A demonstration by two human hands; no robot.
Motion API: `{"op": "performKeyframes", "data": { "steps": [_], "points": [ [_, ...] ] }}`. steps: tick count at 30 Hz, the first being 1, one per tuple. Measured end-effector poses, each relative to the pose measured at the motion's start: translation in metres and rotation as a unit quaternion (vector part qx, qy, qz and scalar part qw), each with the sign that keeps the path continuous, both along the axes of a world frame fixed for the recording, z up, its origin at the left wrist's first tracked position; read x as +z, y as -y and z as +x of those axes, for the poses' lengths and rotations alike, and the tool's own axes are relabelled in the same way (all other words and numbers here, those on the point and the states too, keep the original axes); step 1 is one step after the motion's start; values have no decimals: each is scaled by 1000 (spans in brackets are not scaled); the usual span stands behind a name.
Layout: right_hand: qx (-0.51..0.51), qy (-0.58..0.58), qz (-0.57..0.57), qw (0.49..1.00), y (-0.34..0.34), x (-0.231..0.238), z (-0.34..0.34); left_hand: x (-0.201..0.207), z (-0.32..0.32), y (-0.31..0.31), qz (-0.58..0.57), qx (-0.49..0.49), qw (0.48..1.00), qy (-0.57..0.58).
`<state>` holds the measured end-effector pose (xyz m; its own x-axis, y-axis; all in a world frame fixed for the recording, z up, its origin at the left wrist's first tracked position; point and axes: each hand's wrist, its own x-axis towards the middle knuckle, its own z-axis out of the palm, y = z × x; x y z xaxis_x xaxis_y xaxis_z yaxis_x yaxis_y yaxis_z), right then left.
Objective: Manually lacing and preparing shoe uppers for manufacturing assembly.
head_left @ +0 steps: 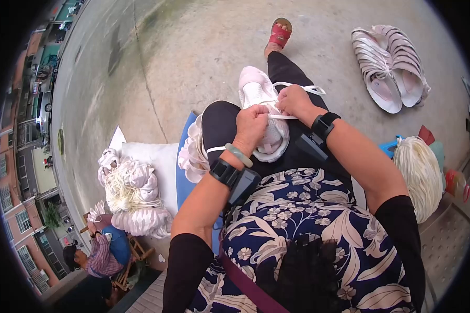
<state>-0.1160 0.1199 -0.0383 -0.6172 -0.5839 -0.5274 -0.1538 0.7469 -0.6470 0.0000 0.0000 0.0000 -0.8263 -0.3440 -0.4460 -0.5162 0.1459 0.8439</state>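
Observation:
A pale pink and white sneaker (pixel 256 86) rests on my lap, its toe pointing away from me. A white shoelace (pixel 297 87) runs through its upper part, with loose loops trailing over my right leg. My left hand (pixel 251 125) is closed in a pinch at the left side of the shoe opening, on the lace. Opposite it, my right hand (pixel 296 101) pinches the lace above the eyelets, fingers pressed together. The fingertips partly hide the lace between them. More pale pink shoes (pixel 193 151) lie against a blue surface (pixel 185 180) beside my left leg.
Nested pale shoes (pixel 391 68) stand in two rows on the concrete floor at right. A thick bundle of white laces (pixel 416 177) hangs near my right elbow. At left, shoes and tangled laces (pixel 130 190) lie on a white sheet (pixel 156 161). Another person (pixel 102 253) sits beyond, lower left.

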Motion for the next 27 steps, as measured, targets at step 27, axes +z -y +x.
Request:
{"op": "performKeyframes", "data": {
  "steps": [27],
  "points": [
    [-273, 102, -332, 897, -2, 7, 36, 14, 25, -12, 159, 3, 987, -17]
  ]
}}
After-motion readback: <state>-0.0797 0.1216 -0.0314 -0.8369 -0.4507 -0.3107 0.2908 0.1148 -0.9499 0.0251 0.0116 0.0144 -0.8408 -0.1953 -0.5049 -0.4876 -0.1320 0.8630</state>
